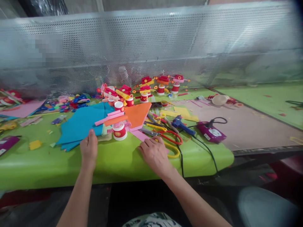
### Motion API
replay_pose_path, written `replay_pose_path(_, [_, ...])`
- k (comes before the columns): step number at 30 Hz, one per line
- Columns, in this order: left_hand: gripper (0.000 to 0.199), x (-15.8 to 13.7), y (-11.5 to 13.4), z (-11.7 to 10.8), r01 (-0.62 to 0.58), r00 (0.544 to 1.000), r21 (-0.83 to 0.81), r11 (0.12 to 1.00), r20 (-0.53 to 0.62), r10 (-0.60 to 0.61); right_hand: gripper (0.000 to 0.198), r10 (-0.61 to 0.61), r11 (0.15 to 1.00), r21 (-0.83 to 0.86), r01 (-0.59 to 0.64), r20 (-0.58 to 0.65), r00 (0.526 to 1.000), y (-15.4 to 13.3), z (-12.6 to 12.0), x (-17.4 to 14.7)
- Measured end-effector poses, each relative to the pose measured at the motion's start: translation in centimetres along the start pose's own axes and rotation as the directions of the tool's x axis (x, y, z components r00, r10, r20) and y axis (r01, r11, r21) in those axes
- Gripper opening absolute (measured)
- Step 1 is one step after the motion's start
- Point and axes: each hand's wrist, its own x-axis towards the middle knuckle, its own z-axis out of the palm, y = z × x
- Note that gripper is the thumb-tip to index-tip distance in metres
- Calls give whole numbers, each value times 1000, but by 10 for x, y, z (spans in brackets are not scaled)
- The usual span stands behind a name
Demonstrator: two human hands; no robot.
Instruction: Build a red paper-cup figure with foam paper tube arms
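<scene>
My left hand (89, 147) is closed, thumb uppermost, at the near edge of a stack of blue foam or paper sheets (81, 121). Whatever its fingers hold is hidden. Curled over the table, my right hand (154, 155) lies beside a pink sheet (141, 135) and the yellow scissor handle (174, 151); what is under its fingers does not show. Between the hands stands a white-and-red paper cup (119, 132) with pink coiled arms. Pink rolled tubes (106, 118) and an orange roll (115, 120) lie just above it. Red-handled scissors (169, 136) rest right of the cup.
Several finished-looking cup figures (161, 90) line the back by a perforated metal screen (151, 37). A blue glue gun (181, 124) and a purple power box (211, 132) with black cables lie right. Colourful scraps (68, 102) pile up left. The green table cover (113, 164) curves down in front.
</scene>
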Motion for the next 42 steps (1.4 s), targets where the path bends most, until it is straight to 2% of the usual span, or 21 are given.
replay_pose_path(4, [58, -6, 8, 1, 96, 994, 48, 994, 48, -99, 21, 45, 999, 27, -45, -26, 999, -1, -4, -2])
replay_pose_path(7, [52, -9, 18, 4, 34, 999, 44, 998, -5, -34, 12, 70, 994, 87, -64, -68, 995, 0, -11, -5])
replay_pose_path(9, [51, -11, 23, 6, -25, 999, 67, 997, -34, 28, 14, 76, 990, 128, -62, -108, 991, 3, -16, -8])
replay_pose_path(12, [51, -12, 24, 8, -59, 997, 91, 994, 46, 55, 15, 58, 984, 178, -26, -178, 982, 10, -20, -13])
replay_pose_path(16, [51, -10, 17, 6, -10, 979, 155, 988, 201, -22, 19, 13, 974, 223, 39, -228, 974, 19, -22, -17])
replay_pose_path(20, [52, -8, 13, 2, 94, 972, 167, 982, 198, -127, 26, 12, 943, 328, 59, -211, 977, 24, -25, -15])
replay_pose_path(23, [53, -8, 10, 2, 160, 967, 143, 977, 178, -185, 28, 47, 881, 470, 52, -196, 980, 27, -32, -13])
replay_pose_path(25, [53, -9, 9, 1, 185, 966, 127, 975, 159, -204, 25, 141, 795, 607, -13, -164, 976, 30, -38, -11])
replay_pose_path(27, [52, -10, 8, 1, 222, 962, 98, 970, 141, -235, 17, 311, 638, 754, -155, -68, 948, 35, -46, -9])
replay_pose_path(28, [51, -11, 7, 0, 235, 960, 81, 969, 133, -245, 12, 399, 522, 817, -245, 20, 917, 37, -50, -8])
replay_pose_path(30, [51, -11, 7, -2, 244, 960, 61, 968, 126, -250, 13, 525, 228, 891, -392, 227, 820, 43, -56, -3])
replay_pose_path(32, [50, -11, 6, -3, 239, 962, 58, 969, 117, -245, 21, 549, -84, 894, -440, 410, 728, 49, -60, 3])
replay_pose_path(34, [49, -10, 6, -3, 236, 963, 59, 970, 116, -242, 25, 510, -304, 857, -415, 515, 689, 53, -63, 8])
replay_pose_path(35, [49, -10, 6, -3, 232, 965, 50, 971, 115, -236, 26, 487, -370, 840, -397, 539, 688, 55, -64, 10])
replay_pose_path(37, [49, -11, 7, -2, 208, 973, 28, 978, 98, -210, 25, 452, -431, 822, -372, 554, 699, 56, -66, 12])
replay_pose_path(39, [51, -13, 11, -2, 161, 984, 27, 987, 68, -163, 24, 451, -448, 821, -353, 549, 704, 56, -66, 10])
replay_pose_path(42, [53, -16, 17, -3, 80, 994, 84, 993, 72, -86, 25, 490, -447, 830, -333, 539, 685, 52, -63, 6])
